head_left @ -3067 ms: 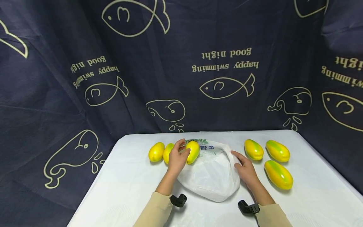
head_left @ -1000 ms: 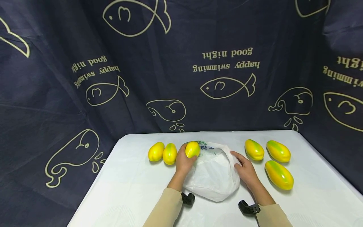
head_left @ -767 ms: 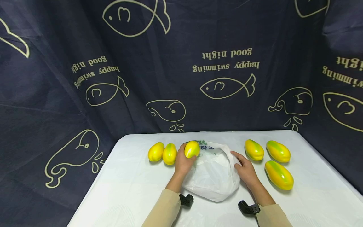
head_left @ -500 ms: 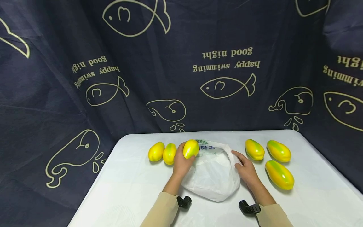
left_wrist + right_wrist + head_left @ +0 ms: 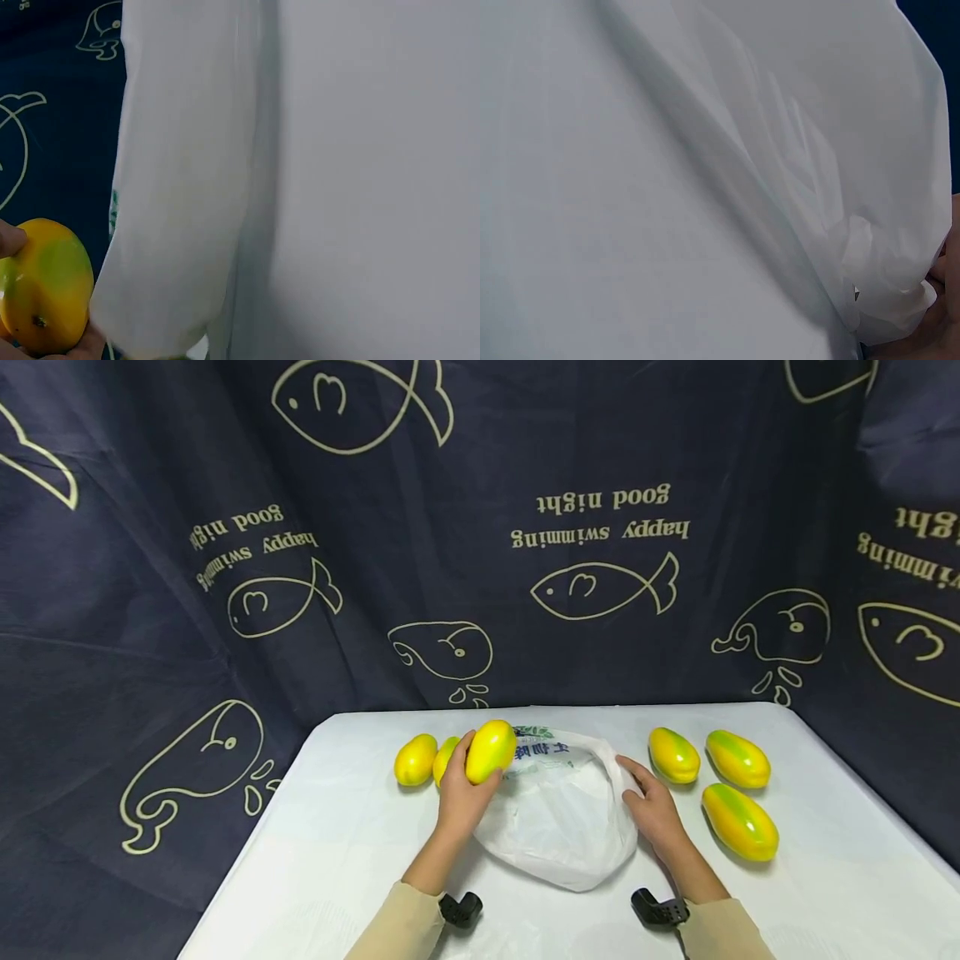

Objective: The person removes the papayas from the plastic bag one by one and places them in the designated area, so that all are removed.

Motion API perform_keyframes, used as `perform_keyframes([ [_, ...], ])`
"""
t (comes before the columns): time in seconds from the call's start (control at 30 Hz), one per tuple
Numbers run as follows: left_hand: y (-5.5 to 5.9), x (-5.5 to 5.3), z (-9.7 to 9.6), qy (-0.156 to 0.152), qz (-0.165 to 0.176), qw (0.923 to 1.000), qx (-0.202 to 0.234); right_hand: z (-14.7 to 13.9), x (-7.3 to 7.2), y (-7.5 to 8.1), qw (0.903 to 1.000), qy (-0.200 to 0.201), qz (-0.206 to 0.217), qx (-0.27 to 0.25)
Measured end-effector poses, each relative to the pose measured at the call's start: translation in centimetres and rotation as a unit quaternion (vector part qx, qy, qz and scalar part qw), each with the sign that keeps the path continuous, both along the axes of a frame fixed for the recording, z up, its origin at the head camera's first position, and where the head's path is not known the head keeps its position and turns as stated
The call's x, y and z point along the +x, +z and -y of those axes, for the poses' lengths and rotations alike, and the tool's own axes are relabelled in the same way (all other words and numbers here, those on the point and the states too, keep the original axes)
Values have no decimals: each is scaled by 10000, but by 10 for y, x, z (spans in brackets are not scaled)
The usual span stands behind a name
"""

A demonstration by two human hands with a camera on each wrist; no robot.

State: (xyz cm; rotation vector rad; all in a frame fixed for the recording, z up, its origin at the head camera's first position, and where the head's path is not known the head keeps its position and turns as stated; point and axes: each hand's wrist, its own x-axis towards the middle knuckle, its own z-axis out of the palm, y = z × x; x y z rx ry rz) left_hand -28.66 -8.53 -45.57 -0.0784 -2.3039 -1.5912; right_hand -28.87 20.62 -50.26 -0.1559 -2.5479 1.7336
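In the head view my left hand (image 5: 467,793) grips a yellow-green mango (image 5: 491,752), held up at the left side of the mouth of a white plastic bag (image 5: 562,827). The left wrist view shows this mango (image 5: 46,289) with thumb and fingers around it, its stem dimple facing the camera, and the bag's wall (image 5: 180,172) beside it. On the opposite side, my right hand (image 5: 652,806) pinches the bag's right rim, keeping the mouth spread. Gathered plastic (image 5: 892,300) lies at those fingers in the right wrist view. The bag has green and blue print inside its back wall.
Left of the bag lie two more mangoes, one at the far left (image 5: 415,760) and one (image 5: 444,760) partly behind my left hand. Three others (image 5: 672,756) (image 5: 737,759) (image 5: 740,822) rest on the right of the white-covered table (image 5: 300,860). A dark printed curtain (image 5: 480,527) hangs behind.
My left hand closed around the mango and brought it over the bag's mouth, then drew it back left and slightly up, still gripped. The right hand stays at the bag's rim.
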Motion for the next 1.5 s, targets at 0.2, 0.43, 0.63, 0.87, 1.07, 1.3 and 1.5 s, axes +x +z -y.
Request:
perform_keyframes([
  [0.2, 4, 11, 21, -50, -40, 10000, 6, 3, 1, 2, 10000, 5, -23, 14],
  [0.43, 9, 26, 41, 233, 80, 9995, -196, 1, 0, 0, 9998, 82, -178, 20],
  [0.63, 10, 39, 53, 333, 174, 9984, -413, -2, 0, -1, 9998, 81, -201, -14],
  [0.87, 4, 52, 64, 303, 238, 9969, -681, -1, 0, 0, 10000, -24, -72, 18],
  [1.07, -2, 60, 75, 280, 229, 9960, -814, -1, -1, 0, 9999, -44, -129, 64],
  [1.3, -9, 67, 88, 255, 424, 9943, -945, -1, -2, -2, 9998, -40, -178, 60],
  [1.5, -13, 69, 93, 214, 565, 9935, -966, -1, -1, -2, 9998, -72, -125, 121],
])
